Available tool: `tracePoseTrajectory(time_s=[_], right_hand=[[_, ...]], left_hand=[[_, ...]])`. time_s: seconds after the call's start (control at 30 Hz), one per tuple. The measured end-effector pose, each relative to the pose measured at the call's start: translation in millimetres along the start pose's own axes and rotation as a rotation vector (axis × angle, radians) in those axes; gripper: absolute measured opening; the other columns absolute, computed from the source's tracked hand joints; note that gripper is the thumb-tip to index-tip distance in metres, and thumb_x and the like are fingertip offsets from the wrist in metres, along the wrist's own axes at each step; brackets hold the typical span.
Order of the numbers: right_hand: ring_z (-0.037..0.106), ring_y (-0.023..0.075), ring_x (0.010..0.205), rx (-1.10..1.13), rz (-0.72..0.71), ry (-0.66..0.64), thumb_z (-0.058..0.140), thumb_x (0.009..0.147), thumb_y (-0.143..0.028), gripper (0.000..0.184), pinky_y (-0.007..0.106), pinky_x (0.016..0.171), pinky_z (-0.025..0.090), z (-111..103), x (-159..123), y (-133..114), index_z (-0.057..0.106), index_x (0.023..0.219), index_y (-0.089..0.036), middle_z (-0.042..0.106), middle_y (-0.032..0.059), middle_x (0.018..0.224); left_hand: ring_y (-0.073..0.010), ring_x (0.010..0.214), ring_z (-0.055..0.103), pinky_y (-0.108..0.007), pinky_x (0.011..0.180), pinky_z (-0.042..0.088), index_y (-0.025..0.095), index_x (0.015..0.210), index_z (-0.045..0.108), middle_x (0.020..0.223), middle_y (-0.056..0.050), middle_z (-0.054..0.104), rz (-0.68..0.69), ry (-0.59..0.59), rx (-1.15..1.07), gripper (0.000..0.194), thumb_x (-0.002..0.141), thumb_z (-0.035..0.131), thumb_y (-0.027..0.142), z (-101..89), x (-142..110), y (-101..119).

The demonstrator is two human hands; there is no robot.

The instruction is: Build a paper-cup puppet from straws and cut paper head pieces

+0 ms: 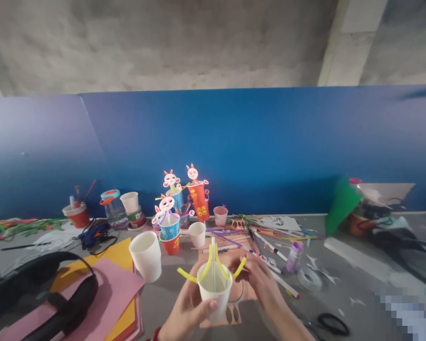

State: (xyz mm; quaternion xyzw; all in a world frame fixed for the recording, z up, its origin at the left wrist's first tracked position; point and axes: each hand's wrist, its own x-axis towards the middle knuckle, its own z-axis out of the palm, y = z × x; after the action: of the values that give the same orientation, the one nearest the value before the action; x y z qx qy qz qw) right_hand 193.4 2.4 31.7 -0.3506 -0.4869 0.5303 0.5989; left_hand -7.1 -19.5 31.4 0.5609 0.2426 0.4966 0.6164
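Observation:
My left hand (191, 308) is wrapped around a white paper cup (215, 303), thumb on its near side, holding it upright. A pale thin stick (213, 258) stands in the middle of the cup. Yellow pipe cleaner (210, 260) rises beside the stick, and its ends bend out over the rim to left and right. My right hand (262, 279) is at the cup's right, fingers bent and closed at the right yellow end (239, 268); its fingertips are partly hidden. Under the hands lies a pinkish sheet (246, 291) with printed shapes.
Finished rabbit-faced cup figures (170, 229) stand ahead, near a tall red cup (199, 201). A larger white cup (146, 258) is at left, by pink paper (110, 279) and a black headset (71, 303). Markers (270, 246), clear tape (309, 278) and scissors (332, 324) lie right.

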Motion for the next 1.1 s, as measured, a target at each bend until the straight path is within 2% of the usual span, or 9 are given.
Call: tracePoseTrajectory(time_s=[0.1,0.27,0.33,0.47,0.63,0.87,0.93,1.0,1.1], right_hand=[[0.062,0.0205,0.082,0.008,-0.07,-0.001,0.055,0.089,-0.056,0.041,0.031,0.078,0.05,-7.5,-1.1,-28.1,0.071,0.087,-0.018,0.068,0.0075,0.088],[0.063,0.0213,0.088,-0.199,0.006,-0.257,0.073,0.079,-0.048,0.035,0.031,0.081,0.048,-3.9,-4.6,-63.1,0.068,0.096,-0.019,0.068,0.0063,0.092],[0.062,0.0195,0.081,-0.241,0.044,-0.295,0.075,0.077,-0.046,0.033,0.028,0.074,0.047,1.6,-5.8,-65.9,0.065,0.09,-0.018,0.067,0.0047,0.087],[0.057,0.0162,0.07,-0.321,-0.008,-0.238,0.07,0.081,-0.046,0.03,0.025,0.065,0.046,10.2,-8.0,-60.6,0.061,0.076,-0.018,0.059,0.0009,0.073],[0.052,0.0135,0.061,-0.417,-0.02,-0.18,0.066,0.084,-0.043,0.029,0.022,0.054,0.042,12.8,-10.0,-59.6,0.057,0.071,-0.019,0.053,-0.0021,0.065],[0.054,0.0149,0.066,-0.503,-0.067,-0.165,0.063,0.086,-0.042,0.028,0.023,0.059,0.045,15.4,-8.8,-58.3,0.059,0.071,-0.018,0.056,-0.0007,0.067],[0.06,0.0177,0.072,-0.491,-0.067,-0.181,0.062,0.087,-0.047,0.029,0.025,0.064,0.048,12.7,-7.6,-57.8,0.064,0.081,-0.018,0.063,0.0019,0.074],[0.065,0.0213,0.08,-0.497,-0.085,-0.176,0.058,0.089,-0.052,0.037,0.028,0.071,0.051,5.1,-6.5,-59.3,0.064,0.106,-0.02,0.069,0.0063,0.09],[0.066,0.0241,0.089,-0.534,-0.116,-0.062,0.05,0.092,-0.057,0.051,0.033,0.076,0.053,-17.0,-8.5,-60.4,0.053,0.13,-0.022,0.068,0.0115,0.112]], left_hand=[[-0.0326,0.106,0.062,-0.041,0.09,0.048,0.023,0.139,0.049,0.123,-0.015,0.064,-0.028,-0.128,0.026,0.073,0.075,0.077,0.047,6.4,-3.0,3.6],[-0.0353,0.113,0.059,-0.045,0.093,0.045,0.022,0.137,0.051,0.128,-0.017,0.06,-0.082,-0.219,0.051,0.072,0.075,0.076,0.049,17.2,-4.9,8.5],[-0.0379,0.119,0.054,-0.047,0.096,0.043,0.022,0.133,0.055,0.131,-0.018,0.057,-0.069,-0.205,0.068,0.069,0.073,0.078,0.048,19.8,-5.2,9.7],[-0.0399,0.122,0.052,-0.047,0.096,0.044,0.02,0.129,0.057,0.132,-0.019,0.057,-0.069,-0.175,0.089,0.067,0.071,0.08,0.043,22.9,-6.3,11.6],[-0.0381,0.119,0.056,-0.044,0.095,0.046,0.019,0.127,0.059,0.131,-0.019,0.06,-0.052,-0.135,0.139,0.061,0.072,0.079,0.039,24.6,-6.0,12.6],[-0.0315,0.098,0.065,-0.038,0.084,0.051,0.019,0.131,0.057,0.12,-0.017,0.066,-0.043,-0.135,0.132,0.067,0.072,0.08,0.042,23.2,-7.0,8.4],[-0.031,0.098,0.066,-0.039,0.085,0.051,0.02,0.13,0.058,0.121,-0.016,0.066,-0.046,-0.146,0.127,0.065,0.073,0.078,0.044,19.5,-7.2,7.0],[-0.0329,0.105,0.064,-0.04,0.09,0.049,0.02,0.128,0.06,0.122,-0.015,0.066,-0.052,-0.117,0.129,0.063,0.073,0.078,0.044,13.2,-6.0,7.4],[-0.0332,0.116,0.059,-0.038,0.097,0.047,0.021,0.12,0.066,0.123,-0.012,0.068,-0.064,0.087,0.127,0.051,0.074,0.077,0.042,0.7,-1.2,15.3]])
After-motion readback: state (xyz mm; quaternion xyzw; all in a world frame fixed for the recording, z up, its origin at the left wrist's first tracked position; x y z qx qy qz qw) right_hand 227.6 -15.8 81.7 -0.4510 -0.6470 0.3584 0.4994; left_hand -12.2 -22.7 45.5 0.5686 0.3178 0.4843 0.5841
